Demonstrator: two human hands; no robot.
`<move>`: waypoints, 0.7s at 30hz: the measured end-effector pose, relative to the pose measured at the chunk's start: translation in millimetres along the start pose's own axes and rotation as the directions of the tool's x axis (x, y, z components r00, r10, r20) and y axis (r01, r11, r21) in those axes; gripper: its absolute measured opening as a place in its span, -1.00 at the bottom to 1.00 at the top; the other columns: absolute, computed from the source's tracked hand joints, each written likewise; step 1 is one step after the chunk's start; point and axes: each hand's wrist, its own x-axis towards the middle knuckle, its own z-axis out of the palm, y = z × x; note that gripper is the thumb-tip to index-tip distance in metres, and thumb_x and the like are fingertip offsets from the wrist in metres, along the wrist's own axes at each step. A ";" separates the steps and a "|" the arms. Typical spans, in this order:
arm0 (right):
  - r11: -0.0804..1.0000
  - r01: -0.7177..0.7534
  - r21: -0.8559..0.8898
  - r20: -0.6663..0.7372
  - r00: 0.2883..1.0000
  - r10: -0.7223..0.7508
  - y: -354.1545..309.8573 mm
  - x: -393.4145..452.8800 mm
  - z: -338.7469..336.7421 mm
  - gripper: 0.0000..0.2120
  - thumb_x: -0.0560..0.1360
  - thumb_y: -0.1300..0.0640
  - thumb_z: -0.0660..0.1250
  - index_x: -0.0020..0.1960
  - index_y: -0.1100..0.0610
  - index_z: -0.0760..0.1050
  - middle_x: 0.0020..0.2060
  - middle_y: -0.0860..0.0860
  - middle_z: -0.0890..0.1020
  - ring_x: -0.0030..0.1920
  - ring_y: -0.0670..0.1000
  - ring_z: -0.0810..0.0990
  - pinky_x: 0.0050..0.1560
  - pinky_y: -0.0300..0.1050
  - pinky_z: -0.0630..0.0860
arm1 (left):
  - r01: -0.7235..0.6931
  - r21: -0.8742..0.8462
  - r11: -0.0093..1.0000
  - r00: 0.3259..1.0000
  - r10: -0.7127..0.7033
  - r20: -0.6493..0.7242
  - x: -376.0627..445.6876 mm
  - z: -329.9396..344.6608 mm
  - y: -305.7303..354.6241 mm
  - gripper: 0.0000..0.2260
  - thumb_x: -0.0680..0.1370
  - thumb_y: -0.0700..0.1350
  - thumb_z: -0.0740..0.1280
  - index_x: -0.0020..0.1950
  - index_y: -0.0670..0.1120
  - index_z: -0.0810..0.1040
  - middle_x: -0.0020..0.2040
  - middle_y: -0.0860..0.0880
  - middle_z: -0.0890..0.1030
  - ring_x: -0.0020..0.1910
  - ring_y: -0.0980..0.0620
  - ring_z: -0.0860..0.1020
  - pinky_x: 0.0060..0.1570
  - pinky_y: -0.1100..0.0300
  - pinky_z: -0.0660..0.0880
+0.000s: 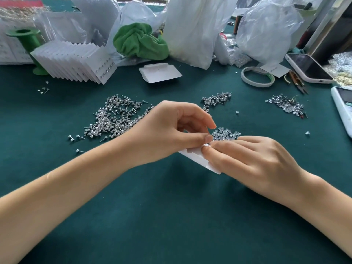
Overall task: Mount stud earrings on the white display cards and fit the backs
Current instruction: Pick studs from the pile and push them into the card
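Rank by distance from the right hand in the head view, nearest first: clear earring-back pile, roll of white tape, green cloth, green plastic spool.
Measured from the right hand:
1. Pile of clear earring backs, just beyond the fingertips.
2. Roll of white tape, farther back, slightly right.
3. Crumpled green cloth, rear centre-left.
4. Green plastic spool, far rear left.

Single head view, looking forward and down, close over green table (171,216), hands mid-frame.

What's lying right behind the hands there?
A small heap of clear earring backs lies just behind both hands on the green cloth; the fingers hide its near edge.
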 end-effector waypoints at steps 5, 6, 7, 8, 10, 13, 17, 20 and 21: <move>0.999 0.004 -0.037 -0.001 1.000 -0.004 -1.3 -0.5 1.0 -0.84 0.40 0.45 0.37 -0.05 0.33 0.64 -0.39 0.15 0.60 -0.47 0.18 0.54 -0.52 -0.05 0.49 | -0.014 0.040 0.999 1.000 0.014 0.003 0.0 0.5 0.7 -0.88 0.43 -0.30 0.43 -0.06 -0.17 0.62 -0.22 -0.13 0.66 -0.29 0.09 0.57 -0.35 0.34 0.48; 0.999 0.005 -0.048 -0.004 1.000 -0.005 -1.5 -0.4 1.6 -0.84 0.39 0.45 0.39 -0.05 0.32 0.64 -0.40 0.14 0.59 -0.48 0.17 0.53 -0.52 -0.06 0.49 | -0.017 0.054 0.998 1.000 0.016 0.006 0.0 0.9 0.7 -0.88 0.43 -0.30 0.43 -0.06 -0.16 0.62 -0.23 -0.11 0.66 -0.30 0.09 0.57 -0.36 0.35 0.46; 0.999 0.008 -0.050 -0.005 1.000 -0.008 -1.9 -0.3 1.8 -0.84 0.39 0.44 0.40 -0.05 0.32 0.63 -0.40 0.13 0.58 -0.49 0.16 0.51 -0.52 -0.06 0.48 | -0.019 0.069 0.997 1.000 0.018 0.010 -0.1 1.3 0.8 -0.88 0.43 -0.30 0.43 -0.06 -0.16 0.62 -0.24 -0.09 0.67 -0.31 0.09 0.56 -0.37 0.34 0.45; 0.999 0.014 -0.051 -0.008 1.000 -0.014 -2.7 -0.8 2.4 -0.85 0.41 0.42 0.39 -0.03 0.31 0.60 -0.41 0.12 0.57 -0.49 0.15 0.50 -0.52 -0.07 0.47 | -0.022 0.083 0.996 1.000 0.021 0.014 -0.6 1.8 0.9 -0.88 0.43 -0.31 0.42 -0.06 -0.16 0.62 -0.25 -0.06 0.67 -0.31 0.10 0.56 -0.37 0.32 0.45; 0.998 0.026 -0.060 -0.012 1.000 -0.027 -3.5 -1.4 3.7 -0.84 0.48 0.37 0.35 0.05 0.27 0.48 -0.40 0.10 0.57 -0.49 0.13 0.49 -0.51 -0.08 0.46 | -0.026 0.101 0.995 1.000 0.024 0.020 -0.9 2.0 0.9 -0.87 0.44 -0.31 0.42 -0.06 -0.15 0.62 -0.27 -0.01 0.67 -0.35 0.13 0.54 -0.38 0.29 0.45; 0.997 0.037 -0.065 -0.017 0.999 -0.038 -4.8 -1.0 3.9 -0.85 0.51 0.35 0.32 0.07 0.26 0.43 -0.39 0.10 0.57 -0.49 0.13 0.48 -0.51 -0.08 0.46 | -0.020 0.109 0.994 1.000 0.017 0.025 -1.4 1.5 1.4 -0.86 0.44 -0.32 0.41 -0.06 -0.13 0.61 -0.27 -0.01 0.67 -0.37 0.10 0.54 -0.37 0.26 0.46; 0.997 0.033 -0.069 -0.027 0.999 -0.035 -4.9 -0.4 2.6 -0.86 0.56 0.33 0.27 -0.06 0.31 0.62 -0.41 0.11 0.56 -0.51 0.13 0.46 -0.53 -0.07 0.46 | -0.032 0.132 0.991 0.999 0.027 0.035 -2.0 1.8 2.1 -0.85 0.44 -0.34 0.41 -0.07 -0.14 0.61 -0.26 -0.05 0.67 -0.35 0.04 0.55 -0.36 0.13 0.48; 0.993 0.035 -0.110 -0.025 0.999 -0.038 -6.0 0.8 3.3 -0.91 0.52 0.34 0.32 0.02 0.29 0.51 -0.41 0.10 0.57 -0.51 0.13 0.46 -0.53 -0.08 0.44 | -0.046 0.154 0.987 0.999 0.043 0.025 -2.1 2.1 2.0 -0.85 0.44 -0.36 0.39 -0.08 -0.13 0.61 -0.26 -0.05 0.68 -0.32 -0.04 0.57 -0.31 0.03 0.48; 0.993 0.038 -0.114 -0.031 0.999 -0.042 -6.0 0.3 4.3 -0.90 0.52 0.33 0.32 0.03 0.27 0.48 -0.40 0.10 0.58 -0.51 0.13 0.47 -0.53 -0.08 0.44 | -0.053 0.162 0.985 0.998 0.050 0.024 -1.8 2.3 2.1 -0.85 0.44 -0.36 0.39 -0.09 -0.13 0.61 -0.25 -0.05 0.67 -0.29 -0.06 0.58 -0.28 0.01 0.47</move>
